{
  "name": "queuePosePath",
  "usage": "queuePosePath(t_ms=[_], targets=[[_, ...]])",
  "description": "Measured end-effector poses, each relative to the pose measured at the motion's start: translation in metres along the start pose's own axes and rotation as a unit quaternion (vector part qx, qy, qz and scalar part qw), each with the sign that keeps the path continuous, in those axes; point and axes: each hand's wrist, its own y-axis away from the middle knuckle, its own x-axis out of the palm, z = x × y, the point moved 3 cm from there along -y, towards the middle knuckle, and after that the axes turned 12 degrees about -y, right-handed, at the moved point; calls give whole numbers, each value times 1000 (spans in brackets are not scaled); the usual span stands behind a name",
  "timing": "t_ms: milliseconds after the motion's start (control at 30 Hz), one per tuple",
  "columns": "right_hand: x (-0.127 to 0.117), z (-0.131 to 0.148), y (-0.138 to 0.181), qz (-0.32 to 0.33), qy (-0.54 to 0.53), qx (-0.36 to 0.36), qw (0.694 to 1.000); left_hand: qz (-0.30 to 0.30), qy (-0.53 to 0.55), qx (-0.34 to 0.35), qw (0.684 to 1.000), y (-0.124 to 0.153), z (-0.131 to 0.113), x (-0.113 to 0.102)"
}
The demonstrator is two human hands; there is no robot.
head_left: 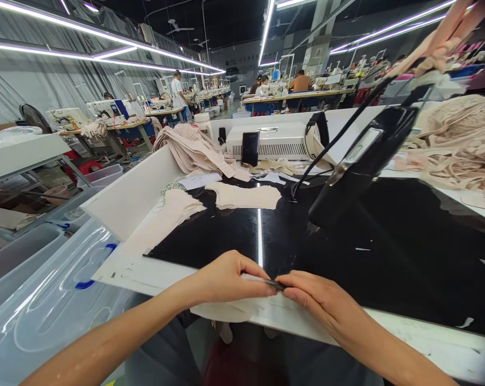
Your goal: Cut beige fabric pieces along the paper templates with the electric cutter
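Observation:
My left hand (226, 279) and my right hand (314, 297) meet at the near edge of the black table top (387, 257). Both are closed in a pinch on a small dark thin piece (275, 284) held between their fingertips. Under my left hand lies a pale beige fabric piece (226, 310) that hangs over the white table edge. Stacks of beige cut fabric (244, 195) lie further back on the black surface, out of reach of either hand.
A black machine arm (358, 161) leans over the table at right. A white divider wall (133, 193) borders the left side. Clear plastic bins (53, 300) stand at the lower left. Heaps of beige garments (459, 145) lie at right. Other people work at distant tables.

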Motion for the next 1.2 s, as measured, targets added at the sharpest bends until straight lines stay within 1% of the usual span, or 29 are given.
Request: queuePosePath(t_ms=[233,433,567,833,1200], targets=[[5,-9,-1,-17,-11,-13,1000,-5,8,-2,1000,0,1,1],[7,-11,2,-22,-22,-19,999,-3,4,-5,1000,0,2,2],[6,-9,2,-36,-2,-29,999,-8,-2,-7,1000,-1,3,3],[9,-4,-1,-13,13,-30,999,-12,-4,-12,1000,-2,3,7],[11,-6,-2,-10,9,-31,999,-14,-5,-17,1000,2,-2,10]])
